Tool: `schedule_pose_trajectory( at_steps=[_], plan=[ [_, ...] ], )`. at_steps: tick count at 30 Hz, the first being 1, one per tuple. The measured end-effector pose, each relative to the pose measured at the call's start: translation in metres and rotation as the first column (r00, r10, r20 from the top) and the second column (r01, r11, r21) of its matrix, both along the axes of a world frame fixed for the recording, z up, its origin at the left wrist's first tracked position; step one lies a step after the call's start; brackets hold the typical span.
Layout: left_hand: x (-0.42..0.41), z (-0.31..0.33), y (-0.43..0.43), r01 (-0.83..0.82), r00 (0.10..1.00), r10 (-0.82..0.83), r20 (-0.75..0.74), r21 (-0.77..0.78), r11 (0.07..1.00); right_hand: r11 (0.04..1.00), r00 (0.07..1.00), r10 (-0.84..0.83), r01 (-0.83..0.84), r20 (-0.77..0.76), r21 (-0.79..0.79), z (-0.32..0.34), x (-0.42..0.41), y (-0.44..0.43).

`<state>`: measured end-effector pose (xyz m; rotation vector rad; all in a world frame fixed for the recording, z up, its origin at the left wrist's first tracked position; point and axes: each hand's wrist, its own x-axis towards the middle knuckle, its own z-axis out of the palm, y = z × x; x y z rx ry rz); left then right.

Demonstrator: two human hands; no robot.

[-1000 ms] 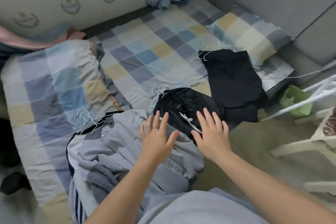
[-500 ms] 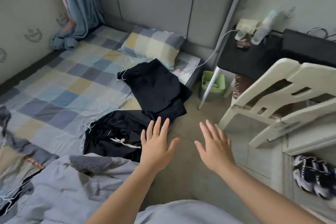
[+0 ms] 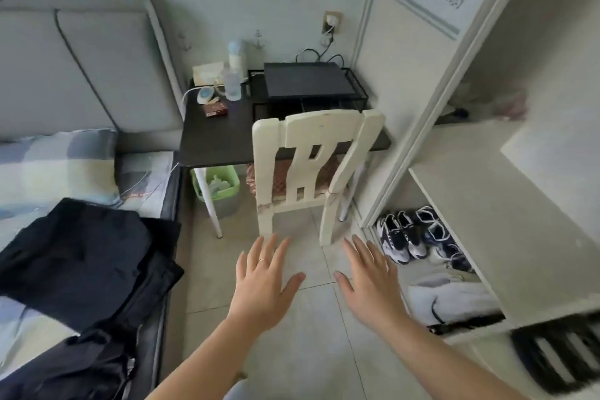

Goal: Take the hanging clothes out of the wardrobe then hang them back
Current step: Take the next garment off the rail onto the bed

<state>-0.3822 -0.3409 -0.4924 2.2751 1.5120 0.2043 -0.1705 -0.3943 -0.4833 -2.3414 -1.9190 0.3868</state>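
My left hand [image 3: 263, 282] and my right hand [image 3: 370, 282] are held out over the tiled floor with fingers spread, holding nothing. Black clothes [image 3: 84, 263] lie piled on the checked bed [image 3: 39, 172] at the left, clear of both hands. The open wardrobe [image 3: 506, 204] stands at the right, with a white shelf across it; no hanging clothes show in the part I see.
A white chair [image 3: 311, 172] stands just ahead of my hands, in front of a black desk [image 3: 214, 140]. A green bin [image 3: 220, 188] sits under the desk. Sneakers [image 3: 412, 237] and a light garment [image 3: 451, 299] lie on the wardrobe floor.
My view has swung right, from the clothes on the bed to the chair and the wardrobe. Both hands stay spread and empty in front of me.
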Motion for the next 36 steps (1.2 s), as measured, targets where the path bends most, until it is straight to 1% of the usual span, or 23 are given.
schedule_pose_trajectory(
  at_steps=[4, 6, 9, 14, 18, 21, 24, 29, 33, 36],
  plan=[
    [0.067, 0.015, 0.057, 0.233, 0.972, -0.233, 0.008, 0.042, 0.972, 0.984, 0.984, -0.176, 0.175, 0.01, 0.039, 0.016, 0.057, 0.008],
    [0.102, 0.023, 0.089, 0.333, 0.941, -0.337, 0.038, 0.08, 0.939, 0.965, 0.967, -0.254, 0.251, 0.029, 0.077, 0.025, 0.084, 0.017],
    [0.162, 0.043, 0.137, 0.466, 0.877, -0.477, 0.049, 0.152, 0.872, 0.914, 0.917, -0.39, 0.375, 0.082, 0.153, 0.048, 0.121, 0.035],
    [0.258, 0.099, 0.209, 0.627, 0.742, -0.668, 0.058, 0.292, 0.722, 0.8, 0.814, -0.571, 0.522, 0.105, 0.296, 0.102, 0.173, 0.069],
    [0.328, 0.149, 0.248, 0.721, 0.581, -0.812, 0.058, 0.426, 0.546, 0.708, 0.729, -0.673, 0.586, 0.124, 0.395, 0.151, 0.204, 0.092],
    [0.378, 0.191, 0.269, 0.717, 0.484, -0.873, 0.056, 0.547, 0.432, 0.642, 0.65, -0.738, 0.593, 0.181, 0.486, 0.194, 0.227, 0.101],
    [0.427, 0.24, 0.282, 0.702, 0.403, -0.912, 0.07, 0.616, 0.357, 0.598, 0.576, -0.78, 0.571, 0.244, 0.563, 0.244, 0.254, 0.103],
    [0.501, 0.33, 0.288, 0.631, 0.273, -0.956, 0.106, 0.73, 0.261, 0.543, 0.44, -0.828, 0.479, 0.346, 0.69, 0.34, 0.297, 0.1],
    [0.551, 0.385, 0.281, 0.595, 0.223, -0.972, 0.074, 0.779, 0.196, 0.528, 0.364, -0.843, 0.42, 0.396, 0.738, 0.402, 0.328, 0.093],
    [0.592, 0.424, 0.268, 0.573, 0.171, -0.982, 0.075, 0.804, 0.162, 0.51, 0.287, -0.858, 0.368, 0.426, 0.778, 0.451, 0.352, 0.085]
  ],
)
